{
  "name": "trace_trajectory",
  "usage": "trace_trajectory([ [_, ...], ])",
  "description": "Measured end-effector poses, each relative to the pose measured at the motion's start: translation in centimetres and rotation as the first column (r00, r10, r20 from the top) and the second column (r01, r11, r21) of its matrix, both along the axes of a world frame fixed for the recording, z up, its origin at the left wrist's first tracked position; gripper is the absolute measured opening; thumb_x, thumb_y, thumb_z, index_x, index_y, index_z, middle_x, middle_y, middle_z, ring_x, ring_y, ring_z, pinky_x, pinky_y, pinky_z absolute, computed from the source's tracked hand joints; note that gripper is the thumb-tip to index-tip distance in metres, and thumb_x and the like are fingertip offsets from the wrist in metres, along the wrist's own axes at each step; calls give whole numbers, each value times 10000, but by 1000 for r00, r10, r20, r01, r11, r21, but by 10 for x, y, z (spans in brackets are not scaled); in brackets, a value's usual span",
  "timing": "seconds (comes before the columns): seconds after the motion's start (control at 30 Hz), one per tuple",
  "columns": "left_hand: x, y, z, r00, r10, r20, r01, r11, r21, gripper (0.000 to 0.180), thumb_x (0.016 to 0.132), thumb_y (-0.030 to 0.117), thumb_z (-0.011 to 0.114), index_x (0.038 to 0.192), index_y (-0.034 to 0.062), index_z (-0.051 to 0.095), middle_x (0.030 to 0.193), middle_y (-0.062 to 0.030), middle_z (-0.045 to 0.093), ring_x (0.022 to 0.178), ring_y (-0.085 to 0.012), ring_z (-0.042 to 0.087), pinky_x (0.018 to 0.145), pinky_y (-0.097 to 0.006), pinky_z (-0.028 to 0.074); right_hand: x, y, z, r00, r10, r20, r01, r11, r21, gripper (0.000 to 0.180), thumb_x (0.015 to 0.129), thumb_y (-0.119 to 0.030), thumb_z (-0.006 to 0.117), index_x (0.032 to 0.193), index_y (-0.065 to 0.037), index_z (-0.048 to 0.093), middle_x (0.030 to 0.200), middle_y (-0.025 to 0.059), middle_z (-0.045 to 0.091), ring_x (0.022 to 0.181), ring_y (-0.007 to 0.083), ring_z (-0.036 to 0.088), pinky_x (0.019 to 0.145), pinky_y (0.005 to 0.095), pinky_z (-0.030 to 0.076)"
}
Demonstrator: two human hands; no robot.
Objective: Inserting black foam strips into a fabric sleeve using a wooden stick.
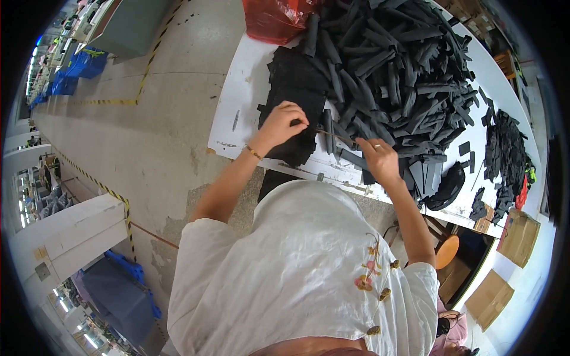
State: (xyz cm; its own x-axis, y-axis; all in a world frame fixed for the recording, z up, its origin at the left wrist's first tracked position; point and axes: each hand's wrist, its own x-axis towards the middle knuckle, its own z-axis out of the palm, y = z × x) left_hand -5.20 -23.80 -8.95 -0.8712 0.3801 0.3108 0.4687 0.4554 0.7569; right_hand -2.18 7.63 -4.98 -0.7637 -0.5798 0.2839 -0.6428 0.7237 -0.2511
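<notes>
Hands meet over a white surface (237, 127). Left hand (284, 123) presses closed on flat black fabric stack (295, 89); right hand (378, 159), at 3 o'clock, pinches a thin stick (335, 136). Rolling tightly would keep it neat.

both bare forearms reach up from the white-sleeved shoulders toward twelve o'clock. the left hand (284, 123) sits at about eleven o'clock from the chest, wrist bent, knuckles up, fingers curled down and pinched together at its three o'clock side; a thin bracelet circles the wrist. the right hand (377, 158) lies at one o'clock, back of the hand up, a ring on one finger, fingertips closed and pointing toward ten o'clock, toward the left hand
</notes>
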Motion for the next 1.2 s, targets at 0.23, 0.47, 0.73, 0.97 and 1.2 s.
trace_trajectory([
  [0.23,18,36,53,783,575,-238,-505,810,297,523,693,240,796,1140,110,556,1273,-129,482,1257,-324,388,1032,-462,301,14,-63,-35,809,-12,588,364,795,-485,255,890,-35,593,1143,-44,617,756,93,603,611,133,544,555,265,434],
  [0.47,23,74,2,626,-344,700,-772,-147,619,269,875,245,689,951,-7,638,702,-78,603,718,-270,644,761,-401,541,28,-109,-44,823,-66,565,417,744,-522,104,900,-75,589,931,21,567,675,188,592,571,261,572,537,355,445],
  [0.73,-5,33,2,555,-34,831,-822,-180,541,214,853,240,716,866,39,643,587,0,527,427,-59,400,399,-200,297,60,-84,-30,856,-158,493,308,921,-239,95,903,-93,587,910,-5,552,741,262,601,683,445,596,552,483,464],
  [0.97,-10,69,1,516,-167,840,-856,-109,505,218,859,248,710,874,38,654,486,21,452,346,-54,329,353,-218,239,94,-36,10,868,-215,447,272,960,-66,72,900,-91,583,945,-49,546,709,197,622,603,388,616,494,450,491],
  [1.2,-38,39,25,642,131,756,-742,-142,655,376,885,410,625,955,43,581,639,-21,544,465,-110,496,404,-253,344,97,-26,32,796,-234,558,372,917,-147,87,905,-110,586,910,-28,558,693,215,598,587,402,598,486,449,459],
])
